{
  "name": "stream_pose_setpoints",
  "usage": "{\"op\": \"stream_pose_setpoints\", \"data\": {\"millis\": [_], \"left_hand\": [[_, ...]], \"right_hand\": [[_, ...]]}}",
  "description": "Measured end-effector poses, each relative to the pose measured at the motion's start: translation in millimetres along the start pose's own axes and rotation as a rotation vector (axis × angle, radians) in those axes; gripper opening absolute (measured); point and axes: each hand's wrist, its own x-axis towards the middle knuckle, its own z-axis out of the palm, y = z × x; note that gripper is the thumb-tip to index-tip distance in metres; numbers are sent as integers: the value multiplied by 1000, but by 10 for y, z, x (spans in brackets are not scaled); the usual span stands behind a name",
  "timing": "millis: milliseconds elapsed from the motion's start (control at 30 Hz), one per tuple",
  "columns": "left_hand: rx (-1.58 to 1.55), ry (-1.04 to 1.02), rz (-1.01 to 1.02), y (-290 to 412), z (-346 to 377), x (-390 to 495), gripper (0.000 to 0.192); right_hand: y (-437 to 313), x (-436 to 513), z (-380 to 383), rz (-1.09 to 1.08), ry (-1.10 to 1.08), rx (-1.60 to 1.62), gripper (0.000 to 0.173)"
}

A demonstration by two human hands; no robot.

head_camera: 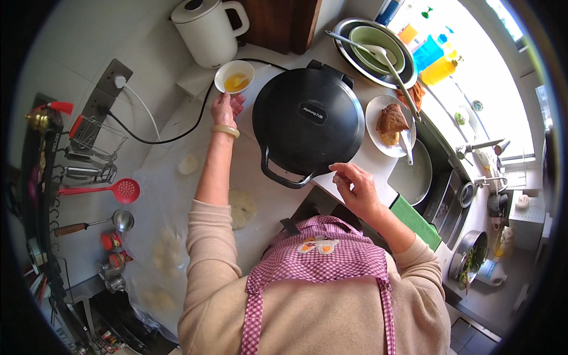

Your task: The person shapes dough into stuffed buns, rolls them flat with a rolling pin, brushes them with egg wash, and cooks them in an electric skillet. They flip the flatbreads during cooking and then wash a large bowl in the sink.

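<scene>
At the rim of a small white bowl [219, 75] is my left hand [227, 108], fingers against its lower edge; yellow-orange liquid and a pale utensil lie inside the bowl. Whether the hand bears the bowl's weight is unclear. My right hand [353, 184] has bent fingers beside the front right edge of a round black electric griddle [306, 137] with its lid down; nothing shows in that hand. A flattened dough round [242, 209] lies on the white worktop below the griddle, and a smaller dough piece [187, 164] lies further left.
A white kettle [206, 33] stands behind the bowl. Black cable [175, 138] runs from the wall socket towards the griddle. On the right are a plate [375, 137] of browned flatbread, stacked bowls [344, 26], a sink [437, 155] and a green cloth [415, 222]. More dough [166, 253] lies under plastic film.
</scene>
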Motion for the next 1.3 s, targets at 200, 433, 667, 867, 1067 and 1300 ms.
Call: {"op": "stream_pose_setpoints", "data": {"millis": [200,433,667,867,1067,1300], "left_hand": [[133,72,45,14,-122,-182,34],[226,197,206,77,-736,-1417,33],[437,329,199,-394,-1019,-2804,24],[401,-11,52,-1044,-451,-3522,16],[509,-262,-50,-1335,162,-3870,19],[625,-460,-65,-1338,854,-4021,18]], "right_hand": [[94,-219,-9,80,-36,30,23],[130,-399,-67,76,-88,62,22],[216,-713,-258,-4,-153,114,26],[537,-1353,-615,42,-3,78,24],[830,-1954,-1088,124,246,38,21],[1029,-2497,-1411,193,478,60,20]]}}
